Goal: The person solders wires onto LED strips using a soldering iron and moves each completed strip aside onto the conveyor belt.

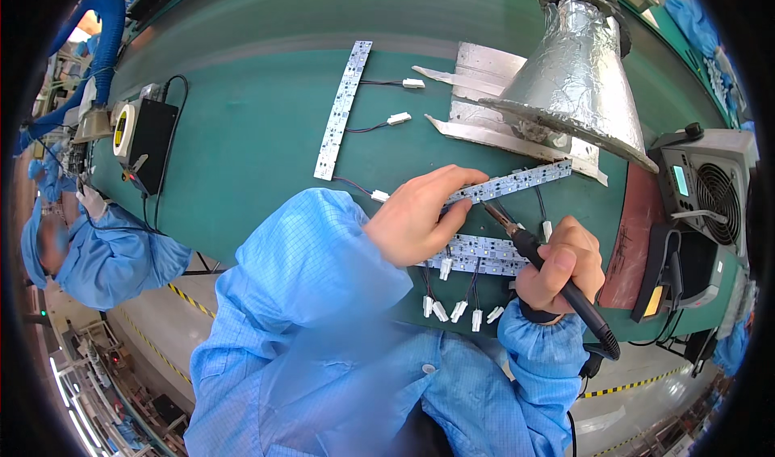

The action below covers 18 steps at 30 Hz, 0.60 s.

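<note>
My left hand (424, 215) is closed on a long narrow circuit board strip (525, 181), tilted up toward the right, with wires hanging from its lower edge. In my right hand (567, 270) is a black soldering iron (580, 305), gripped like a pen. Its metal tip points up and left, close to the strip's lower edge by my left fingers; whether it touches cannot be made out. Beneath, more circuit board strips (484, 251) lie together on the green mat, their wires ending in several white connectors (458, 310).
Another board strip (343, 110) with wired connectors lies farther left. A foil-covered fume hood (577, 61) hangs over white-grey trays (484, 77) at far right. A soldering station (702, 182) and an iron holder (674, 271) stand right. Left are a black box (151, 142) and a co-worker (113, 247).
</note>
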Each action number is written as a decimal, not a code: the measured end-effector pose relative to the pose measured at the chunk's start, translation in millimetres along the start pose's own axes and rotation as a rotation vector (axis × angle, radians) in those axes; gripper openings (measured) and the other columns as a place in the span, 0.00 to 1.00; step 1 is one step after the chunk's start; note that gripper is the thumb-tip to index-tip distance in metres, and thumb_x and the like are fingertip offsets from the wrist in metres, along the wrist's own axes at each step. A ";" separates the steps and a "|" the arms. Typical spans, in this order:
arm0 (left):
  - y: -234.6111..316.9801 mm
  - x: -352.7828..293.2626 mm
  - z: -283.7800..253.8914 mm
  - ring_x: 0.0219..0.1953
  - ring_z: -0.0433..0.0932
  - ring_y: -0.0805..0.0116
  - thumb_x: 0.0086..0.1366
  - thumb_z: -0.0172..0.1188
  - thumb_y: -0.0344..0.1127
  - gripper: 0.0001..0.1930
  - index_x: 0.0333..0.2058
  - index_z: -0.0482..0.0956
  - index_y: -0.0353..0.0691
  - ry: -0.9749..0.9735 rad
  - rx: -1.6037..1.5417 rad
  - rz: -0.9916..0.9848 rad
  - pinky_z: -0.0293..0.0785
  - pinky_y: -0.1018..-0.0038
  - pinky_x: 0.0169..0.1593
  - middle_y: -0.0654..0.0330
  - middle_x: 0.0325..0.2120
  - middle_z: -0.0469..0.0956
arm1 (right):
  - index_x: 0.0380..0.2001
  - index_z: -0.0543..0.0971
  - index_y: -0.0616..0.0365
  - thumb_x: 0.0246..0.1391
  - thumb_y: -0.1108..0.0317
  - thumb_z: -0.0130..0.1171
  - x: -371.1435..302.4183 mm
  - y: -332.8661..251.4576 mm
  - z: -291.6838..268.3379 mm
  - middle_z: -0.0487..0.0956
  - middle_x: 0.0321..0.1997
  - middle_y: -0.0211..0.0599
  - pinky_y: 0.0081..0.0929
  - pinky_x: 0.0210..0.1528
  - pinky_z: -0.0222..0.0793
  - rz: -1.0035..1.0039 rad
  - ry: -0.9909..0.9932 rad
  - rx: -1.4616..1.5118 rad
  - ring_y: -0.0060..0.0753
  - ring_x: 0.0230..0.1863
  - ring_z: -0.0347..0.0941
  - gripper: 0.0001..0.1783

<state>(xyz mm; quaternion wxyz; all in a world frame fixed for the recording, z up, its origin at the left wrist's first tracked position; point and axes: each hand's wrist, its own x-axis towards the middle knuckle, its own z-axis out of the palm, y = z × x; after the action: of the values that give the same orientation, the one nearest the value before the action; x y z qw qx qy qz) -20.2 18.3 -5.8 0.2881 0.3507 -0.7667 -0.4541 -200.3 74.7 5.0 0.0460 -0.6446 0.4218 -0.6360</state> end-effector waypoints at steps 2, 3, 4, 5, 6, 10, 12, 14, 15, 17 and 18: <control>-0.4 0.0 -0.1 0.44 0.77 0.49 0.58 0.52 0.22 0.16 0.47 0.72 0.31 0.000 -0.006 -0.001 0.72 0.65 0.48 0.46 0.40 0.76 | 0.16 0.61 0.61 0.55 0.69 0.46 0.0 -0.1 0.3 0.61 0.09 0.34 0.25 0.13 0.44 0.005 -0.002 0.002 0.25 0.09 0.53 0.15; -0.3 0.1 -0.3 0.44 0.77 0.49 0.58 0.52 0.22 0.16 0.47 0.72 0.31 -0.001 -0.006 -0.001 0.72 0.65 0.48 0.46 0.40 0.76 | 0.16 0.61 0.61 0.55 0.69 0.46 -0.1 0.3 0.7 0.61 0.09 0.34 0.25 0.13 0.44 0.003 -0.001 0.000 0.25 0.09 0.53 0.15; -0.1 0.1 -0.6 0.44 0.77 0.49 0.57 0.52 0.22 0.17 0.47 0.72 0.30 -0.002 -0.002 0.000 0.72 0.65 0.48 0.46 0.40 0.76 | 0.16 0.61 0.61 0.55 0.69 0.46 -0.1 0.6 1.0 0.61 0.09 0.34 0.25 0.13 0.44 0.000 -0.001 -0.001 0.25 0.09 0.53 0.15; 0.5 0.4 -0.5 0.44 0.77 0.49 0.57 0.52 0.22 0.17 0.47 0.72 0.30 -0.003 0.004 0.002 0.72 0.65 0.48 0.46 0.40 0.76 | 0.16 0.61 0.61 0.55 0.69 0.46 0.1 0.5 0.6 0.61 0.09 0.34 0.25 0.13 0.44 0.000 0.000 -0.001 0.25 0.09 0.53 0.15; 0.5 0.5 -0.2 0.44 0.77 0.49 0.57 0.52 0.22 0.17 0.47 0.72 0.30 -0.004 0.004 0.002 0.72 0.65 0.48 0.46 0.40 0.76 | 0.16 0.61 0.61 0.55 0.69 0.45 0.3 0.2 0.2 0.61 0.09 0.34 0.25 0.12 0.44 0.003 -0.002 -0.003 0.25 0.09 0.53 0.15; 1.1 0.5 -0.5 0.44 0.77 0.49 0.57 0.52 0.22 0.17 0.47 0.72 0.30 0.002 0.006 0.012 0.72 0.65 0.48 0.46 0.41 0.76 | 0.16 0.61 0.61 0.55 0.69 0.46 -0.1 -0.4 -2.2 0.61 0.10 0.34 0.25 0.13 0.45 0.017 -0.024 -0.003 0.24 0.10 0.53 0.15; 0.9 0.7 -0.5 0.44 0.76 0.49 0.57 0.52 0.22 0.17 0.47 0.72 0.30 0.003 0.004 0.008 0.72 0.65 0.48 0.46 0.41 0.76 | 0.17 0.61 0.61 0.55 0.69 0.46 -2.8 0.8 -4.1 0.61 0.11 0.34 0.25 0.14 0.45 0.026 0.013 0.017 0.24 0.11 0.53 0.15; -0.6 0.6 -0.2 0.45 0.76 0.49 0.57 0.52 0.22 0.17 0.47 0.72 0.30 0.001 0.009 0.016 0.72 0.65 0.48 0.46 0.41 0.76 | 0.17 0.61 0.61 0.55 0.69 0.46 -4.0 0.7 -5.3 0.62 0.12 0.34 0.25 0.14 0.46 0.035 0.050 0.040 0.24 0.11 0.52 0.15; 0.1 0.6 -0.7 0.45 0.76 0.49 0.57 0.52 0.22 0.17 0.47 0.72 0.30 0.002 0.009 0.015 0.72 0.65 0.48 0.46 0.41 0.76 | 0.17 0.62 0.61 0.55 0.69 0.46 -4.0 0.3 -5.6 0.62 0.12 0.35 0.25 0.14 0.46 0.043 0.041 0.038 0.24 0.12 0.52 0.14; 1.7 0.8 -1.4 0.45 0.76 0.49 0.57 0.52 0.22 0.17 0.47 0.72 0.30 -0.005 0.006 -0.007 0.72 0.65 0.48 0.46 0.41 0.76 | 0.17 0.62 0.61 0.55 0.70 0.46 -3.1 0.1 -5.3 0.62 0.13 0.35 0.25 0.15 0.47 0.053 0.032 0.036 0.24 0.12 0.52 0.14; 1.2 0.6 -1.0 0.45 0.76 0.49 0.57 0.52 0.22 0.17 0.47 0.72 0.30 -0.006 0.005 -0.008 0.72 0.65 0.48 0.46 0.41 0.76 | 0.17 0.62 0.61 0.55 0.70 0.45 -2.1 0.6 -4.6 0.62 0.12 0.35 0.25 0.15 0.47 0.038 0.014 0.035 0.23 0.12 0.52 0.14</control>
<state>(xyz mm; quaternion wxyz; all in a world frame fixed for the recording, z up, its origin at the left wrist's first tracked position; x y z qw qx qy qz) -20.1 17.7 -4.2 0.2831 0.3531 -0.7674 -0.4542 -204.1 77.7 3.8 0.0665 -0.6310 0.4229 -0.6470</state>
